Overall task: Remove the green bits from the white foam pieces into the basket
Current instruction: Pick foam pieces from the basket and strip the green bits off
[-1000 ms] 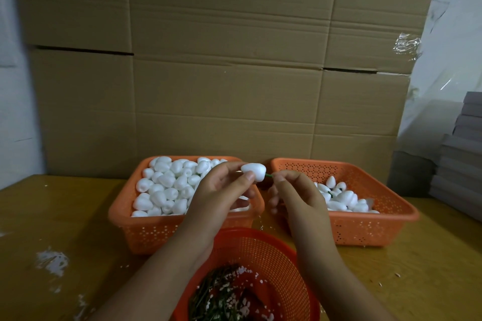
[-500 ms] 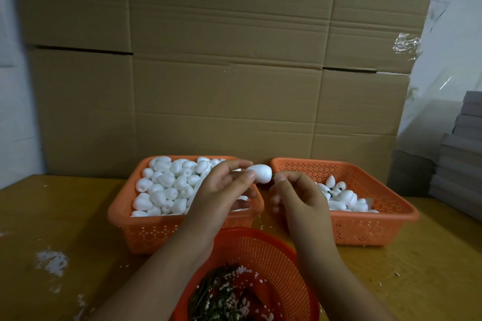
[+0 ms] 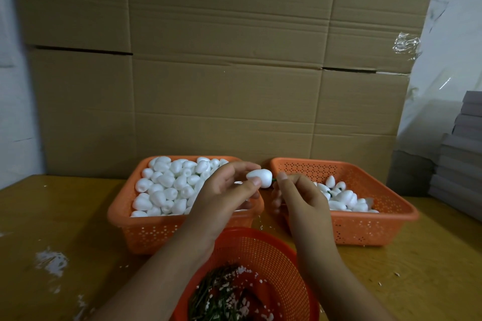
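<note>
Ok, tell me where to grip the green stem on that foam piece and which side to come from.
Pinch the green stem on the short bare stretch showing beside the white foam piece, coming from the right. The left hand holds the foam with its stem end facing right, and the right hand already has thumb and forefinger there. Pulling straight rightward along the stem probably frees it.

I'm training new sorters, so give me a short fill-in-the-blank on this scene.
1. The left hand holds one white ____ piece.
2. The right hand pinches a ____ stem sticking out of it.
3. The round basket nearest the person holds the removed green ____.

Answers: foam; green; bits
</note>
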`<state>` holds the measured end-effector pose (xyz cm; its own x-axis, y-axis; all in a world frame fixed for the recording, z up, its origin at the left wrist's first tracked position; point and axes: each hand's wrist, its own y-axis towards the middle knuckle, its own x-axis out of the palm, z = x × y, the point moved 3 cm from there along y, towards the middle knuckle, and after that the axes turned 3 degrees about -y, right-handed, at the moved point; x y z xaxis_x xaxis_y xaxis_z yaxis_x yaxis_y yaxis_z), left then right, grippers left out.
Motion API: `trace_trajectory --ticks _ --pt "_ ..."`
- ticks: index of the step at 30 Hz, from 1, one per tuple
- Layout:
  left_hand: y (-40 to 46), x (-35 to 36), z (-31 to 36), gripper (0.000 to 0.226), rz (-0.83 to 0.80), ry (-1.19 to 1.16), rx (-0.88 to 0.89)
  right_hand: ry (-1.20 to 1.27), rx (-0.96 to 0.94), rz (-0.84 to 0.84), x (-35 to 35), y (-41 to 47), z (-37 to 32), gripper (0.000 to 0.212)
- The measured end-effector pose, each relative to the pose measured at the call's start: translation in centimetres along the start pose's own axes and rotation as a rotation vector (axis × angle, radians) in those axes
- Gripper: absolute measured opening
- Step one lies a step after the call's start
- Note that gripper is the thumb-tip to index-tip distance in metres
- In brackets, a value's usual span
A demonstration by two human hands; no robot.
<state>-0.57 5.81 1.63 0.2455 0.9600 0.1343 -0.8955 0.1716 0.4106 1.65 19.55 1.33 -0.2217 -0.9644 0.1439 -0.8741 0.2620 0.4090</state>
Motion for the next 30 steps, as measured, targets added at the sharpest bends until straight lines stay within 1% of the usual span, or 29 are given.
trace_trajectory --ticks 3,6,10,13,16,20,22,24,27,30 --pt "0.0 0.0 0.0 0.016 0.010 -0.003 -0.004 0.006 -0.016 -0.007 0.0 0.0 0.1 0.027" --pt "0.2 -0.2 0.0 0.014 0.027 -0.011 -0.002 0.020 -0.033 -0.022 0.1 0.1 0.1 0.015" --pt "0.2 -0.1 0.0 0.016 0.030 -0.031 -0.008 0.000 -0.071 -0.049 0.1 0.0 0.0 0.017" --pt "0.1 0.0 0.1 0.016 0.032 -0.042 -0.015 -0.013 -0.073 -0.031 0.2 0.0 0.0 0.017" --pt "0.1 -0.2 0.1 0.018 0.096 -0.020 -0.015 -0.009 -0.043 0.009 0.0 0.1 0.1 0.013" --pt "0.6 -1.0 0.4 0.015 0.219 0.028 0.018 -0.023 -0.011 0.026 -0.2 0.1 0.2 0.019" --pt "0.9 -1.8 0.7 0.012 0.277 0.131 0.063 -0.054 0.011 0.048 -0.3 0.3 0.2 0.022" --pt "1.3 -3.0 0.9 0.011 0.330 0.291 0.105 -0.131 0.047 0.069 -0.7 0.8 0.2 0.028" --pt "1.7 -5.2 1.1 0.008 0.372 0.635 0.110 -0.252 0.128 0.084 -2.0 1.7 0.2 0.031" --pt "2.2 -7.6 1.1 0.008 0.366 0.960 0.050 -0.326 0.175 0.142 -3.8 2.7 0.2 0.031"
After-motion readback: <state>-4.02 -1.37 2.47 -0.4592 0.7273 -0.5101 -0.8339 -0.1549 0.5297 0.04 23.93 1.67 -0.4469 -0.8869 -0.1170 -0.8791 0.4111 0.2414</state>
